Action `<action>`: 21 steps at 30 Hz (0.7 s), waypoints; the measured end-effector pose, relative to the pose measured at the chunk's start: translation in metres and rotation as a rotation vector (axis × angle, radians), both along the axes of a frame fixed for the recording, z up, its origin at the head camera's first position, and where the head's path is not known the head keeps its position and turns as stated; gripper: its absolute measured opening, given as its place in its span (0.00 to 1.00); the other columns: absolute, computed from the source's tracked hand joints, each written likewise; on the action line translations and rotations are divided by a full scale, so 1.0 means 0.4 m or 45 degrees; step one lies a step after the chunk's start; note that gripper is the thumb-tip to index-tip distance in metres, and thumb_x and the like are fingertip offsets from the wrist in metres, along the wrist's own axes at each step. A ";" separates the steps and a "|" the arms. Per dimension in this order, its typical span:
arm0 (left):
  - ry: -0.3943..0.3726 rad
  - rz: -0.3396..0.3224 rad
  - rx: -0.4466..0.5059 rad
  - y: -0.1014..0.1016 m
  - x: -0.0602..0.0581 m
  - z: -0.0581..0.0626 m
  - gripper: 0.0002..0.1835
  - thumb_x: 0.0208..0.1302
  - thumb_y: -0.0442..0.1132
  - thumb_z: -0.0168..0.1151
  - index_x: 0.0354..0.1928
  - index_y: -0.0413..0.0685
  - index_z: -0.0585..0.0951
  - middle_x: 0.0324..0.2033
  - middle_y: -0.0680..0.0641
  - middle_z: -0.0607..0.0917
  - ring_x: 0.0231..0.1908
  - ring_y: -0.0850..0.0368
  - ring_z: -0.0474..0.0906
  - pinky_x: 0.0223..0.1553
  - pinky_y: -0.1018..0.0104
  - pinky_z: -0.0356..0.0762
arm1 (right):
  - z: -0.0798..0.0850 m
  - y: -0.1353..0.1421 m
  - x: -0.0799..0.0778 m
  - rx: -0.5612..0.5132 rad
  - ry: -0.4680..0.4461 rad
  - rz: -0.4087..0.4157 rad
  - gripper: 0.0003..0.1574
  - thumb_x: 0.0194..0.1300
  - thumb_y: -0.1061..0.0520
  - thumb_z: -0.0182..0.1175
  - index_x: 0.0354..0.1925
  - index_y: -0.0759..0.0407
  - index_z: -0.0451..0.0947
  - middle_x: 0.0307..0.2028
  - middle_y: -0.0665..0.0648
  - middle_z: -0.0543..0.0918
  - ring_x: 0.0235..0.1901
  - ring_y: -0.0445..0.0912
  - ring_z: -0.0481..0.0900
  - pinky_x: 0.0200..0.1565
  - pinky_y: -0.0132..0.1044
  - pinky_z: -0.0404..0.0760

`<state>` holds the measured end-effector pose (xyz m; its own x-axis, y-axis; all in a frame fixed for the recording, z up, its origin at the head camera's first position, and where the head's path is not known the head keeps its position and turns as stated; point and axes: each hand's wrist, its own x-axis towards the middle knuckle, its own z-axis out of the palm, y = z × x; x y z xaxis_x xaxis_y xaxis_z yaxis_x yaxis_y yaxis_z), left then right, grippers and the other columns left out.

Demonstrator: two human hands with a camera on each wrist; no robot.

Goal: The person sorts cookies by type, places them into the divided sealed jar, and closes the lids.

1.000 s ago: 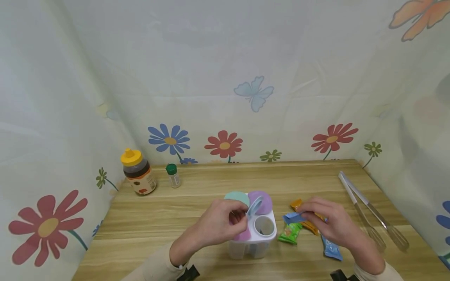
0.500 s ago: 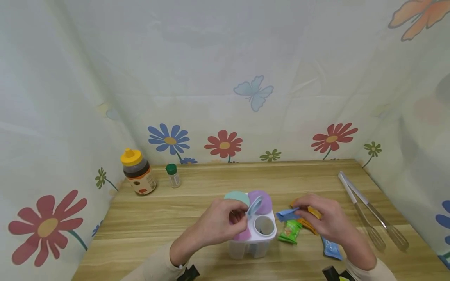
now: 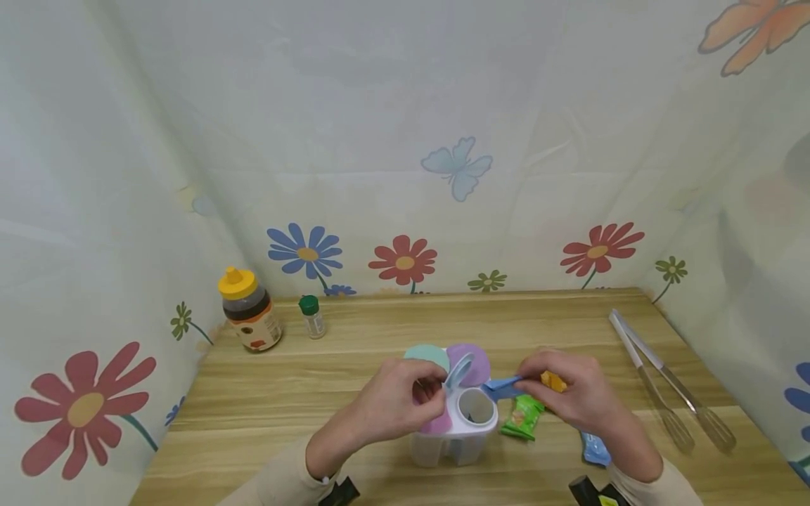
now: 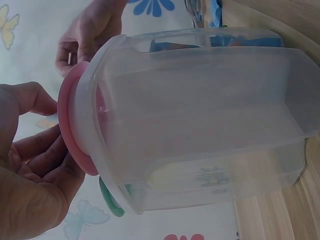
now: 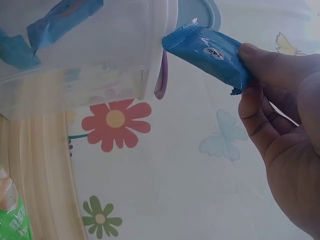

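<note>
A clear plastic container point(image 3: 432, 450) with a white top has teal, purple and pink lids lying flat. Its light blue lid point(image 3: 460, 370) stands raised beside a round opening point(image 3: 477, 407). My left hand point(image 3: 400, 399) pinches the raised lid; in the left wrist view its fingers are close to the pink lid point(image 4: 75, 120). The thumb and fingers of my right hand point(image 3: 572, 390) pinch a small blue snack packet point(image 5: 210, 55), whose far end reaches the rim of that opening. Through the wall, the right wrist view shows blue packets point(image 5: 62, 22) inside.
Right of the container lie a green packet point(image 3: 523, 417), an orange packet point(image 3: 554, 381) partly behind my right hand, and another blue packet point(image 3: 595, 448). Metal tongs point(image 3: 664, 372) rest at the far right. A yellow-capped bottle point(image 3: 252, 316) and a green-capped shaker point(image 3: 312, 318) stand back left.
My right hand has moved left with the blue snack packet, from above the other packets to the edge of the opening. The left hand and raised lid have stayed put.
</note>
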<state>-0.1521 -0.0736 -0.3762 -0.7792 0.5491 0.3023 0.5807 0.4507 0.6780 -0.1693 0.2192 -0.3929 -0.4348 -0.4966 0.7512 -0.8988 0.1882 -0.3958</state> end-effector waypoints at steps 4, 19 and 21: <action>0.008 -0.001 -0.002 0.000 0.000 -0.001 0.06 0.57 0.35 0.65 0.38 0.46 0.85 0.26 0.57 0.81 0.26 0.68 0.75 0.30 0.76 0.79 | 0.008 -0.011 0.001 -0.038 0.013 0.034 0.26 0.37 0.79 0.71 0.36 0.61 0.81 0.30 0.53 0.84 0.28 0.38 0.79 0.33 0.24 0.80; 0.004 -0.006 0.002 -0.001 0.000 -0.003 0.06 0.57 0.35 0.65 0.38 0.46 0.85 0.26 0.57 0.81 0.26 0.68 0.75 0.30 0.75 0.80 | 0.062 -0.084 0.014 -0.157 0.126 0.247 0.08 0.54 0.72 0.68 0.34 0.68 0.81 0.29 0.60 0.84 0.28 0.44 0.80 0.33 0.26 0.80; 0.003 -0.009 0.007 -0.001 0.000 -0.002 0.06 0.57 0.35 0.65 0.38 0.46 0.85 0.26 0.57 0.81 0.25 0.68 0.75 0.30 0.75 0.80 | 0.060 -0.090 0.015 -0.157 0.123 0.250 0.09 0.52 0.73 0.68 0.34 0.68 0.82 0.29 0.60 0.85 0.28 0.44 0.80 0.32 0.27 0.80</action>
